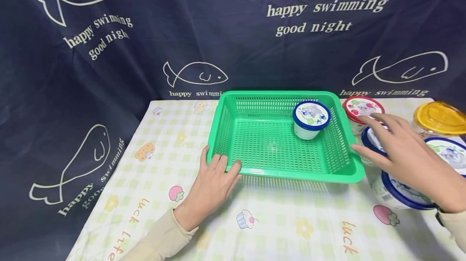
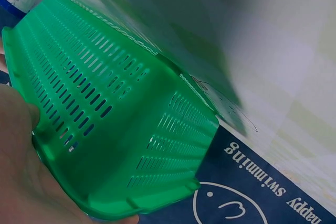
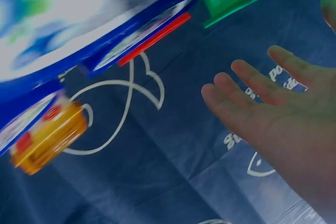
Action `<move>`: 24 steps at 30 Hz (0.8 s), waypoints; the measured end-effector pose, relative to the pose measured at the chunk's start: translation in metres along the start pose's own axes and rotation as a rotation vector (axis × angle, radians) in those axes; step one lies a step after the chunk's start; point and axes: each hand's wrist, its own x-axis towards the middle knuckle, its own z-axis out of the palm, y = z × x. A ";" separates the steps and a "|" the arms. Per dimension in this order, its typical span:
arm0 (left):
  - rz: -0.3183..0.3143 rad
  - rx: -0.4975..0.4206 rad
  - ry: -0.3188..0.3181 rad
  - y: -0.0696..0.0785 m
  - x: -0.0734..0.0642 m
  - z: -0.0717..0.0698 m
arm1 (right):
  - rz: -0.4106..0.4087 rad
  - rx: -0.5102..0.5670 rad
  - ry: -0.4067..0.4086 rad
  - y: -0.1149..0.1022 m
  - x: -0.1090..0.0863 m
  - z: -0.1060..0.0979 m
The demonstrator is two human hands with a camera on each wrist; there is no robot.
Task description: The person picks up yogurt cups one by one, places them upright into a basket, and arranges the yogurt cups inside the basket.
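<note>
My left hand (image 1: 214, 178) grips the near left corner of a green plastic basket (image 1: 291, 175), its fingers hooked over the rim. Inside the basket, toward the right, stands a white tub with a blue lid (image 1: 311, 119). Straight, spread fingers mark my right hand (image 1: 411, 158), which hovers over the tubs right of the basket and holds nothing. Partly hidden beneath it is a blue-lidded tub (image 1: 368, 139). A red-lidded tub (image 1: 360, 106) stands just behind. In the right wrist view, the palm and fingers of the right hand (image 3: 283, 108) are apart from the tubs.
Farther right are a yellow-lidded tub (image 1: 441, 118) and another blue-lidded tub (image 1: 449, 155). A larger blue-lidded tub (image 1: 389, 192) stands nearer me, below the right hand. A checked tablecloth (image 1: 269, 208) covers the table; a dark blue printed curtain (image 1: 233, 22) hangs behind.
</note>
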 end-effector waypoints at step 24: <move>0.004 -0.019 0.024 0.002 -0.001 -0.001 | 0.114 -0.106 -0.006 0.017 -0.066 0.009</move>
